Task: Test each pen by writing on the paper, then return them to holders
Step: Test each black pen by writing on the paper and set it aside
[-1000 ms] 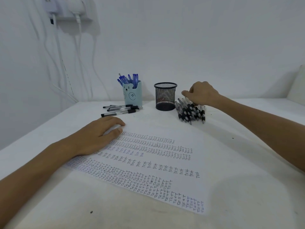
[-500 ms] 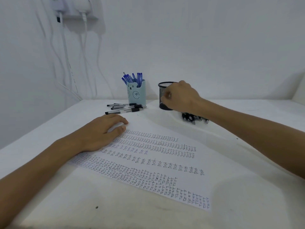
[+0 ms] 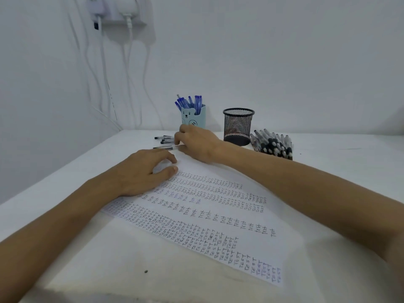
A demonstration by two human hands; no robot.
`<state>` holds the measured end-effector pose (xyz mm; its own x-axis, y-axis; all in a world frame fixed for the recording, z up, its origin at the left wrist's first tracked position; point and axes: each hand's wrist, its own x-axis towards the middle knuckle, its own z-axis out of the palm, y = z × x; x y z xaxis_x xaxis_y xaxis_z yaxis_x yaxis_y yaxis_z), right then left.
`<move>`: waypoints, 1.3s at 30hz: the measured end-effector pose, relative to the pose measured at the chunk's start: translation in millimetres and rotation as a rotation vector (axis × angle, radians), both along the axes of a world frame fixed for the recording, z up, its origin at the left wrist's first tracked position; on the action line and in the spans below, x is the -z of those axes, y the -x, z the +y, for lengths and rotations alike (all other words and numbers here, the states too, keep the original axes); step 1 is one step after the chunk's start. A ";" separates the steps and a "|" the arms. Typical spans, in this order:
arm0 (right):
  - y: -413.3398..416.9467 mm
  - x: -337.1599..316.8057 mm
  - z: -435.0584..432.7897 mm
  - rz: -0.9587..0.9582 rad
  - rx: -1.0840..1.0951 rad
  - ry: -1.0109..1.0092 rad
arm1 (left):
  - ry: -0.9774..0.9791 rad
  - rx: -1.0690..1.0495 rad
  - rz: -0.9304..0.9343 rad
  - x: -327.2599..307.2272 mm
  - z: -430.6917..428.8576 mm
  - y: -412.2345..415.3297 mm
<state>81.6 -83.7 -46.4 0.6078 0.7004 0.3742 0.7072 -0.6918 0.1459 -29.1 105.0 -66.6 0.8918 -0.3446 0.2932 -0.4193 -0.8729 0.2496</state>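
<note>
Right hand (image 3: 196, 143) pinches pen (image 3: 162, 147) — lying crosswise, free end leftward

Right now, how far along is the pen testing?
Well underway: the paper carries many rows of test writing, and blue pens already stand in the bear cup. The left hand rests on the paper while the right hand reaches the loose pens. A pile of black pens lies outside the mesh cup.

White wall (image 3: 262, 51), white table (image 3: 349, 154); perhaps chargers (image 3: 122, 7), hanging cables (image 3: 129, 35)
</note>
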 end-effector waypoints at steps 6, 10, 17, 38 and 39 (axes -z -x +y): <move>-2.6 1.8 -5.5 -0.082 -0.061 0.006 | -0.008 -0.079 -0.035 -2.5 2.5 0.3; -0.6 1.4 -7.8 -0.160 -0.072 0.076 | -0.017 -0.141 -0.086 -6.2 3.6 3.6; 12.7 -8.3 -30.0 0.046 -0.083 -0.084 | -0.100 -0.222 -0.079 -9.5 9.5 6.3; 70.6 -40.3 -58.7 0.743 0.031 -1.094 | -0.022 0.038 -0.057 -10.3 -12.2 18.0; 72.1 -41.5 -60.6 0.805 0.015 -1.150 | -0.014 0.074 -0.043 -11.1 -15.1 19.8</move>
<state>9.5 -144.3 -4.8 0.9316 0.2360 0.2765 0.3168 -0.1541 -0.9359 -48.9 89.9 -55.5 0.8508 -0.4129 0.3251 -0.4924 -0.8425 0.2185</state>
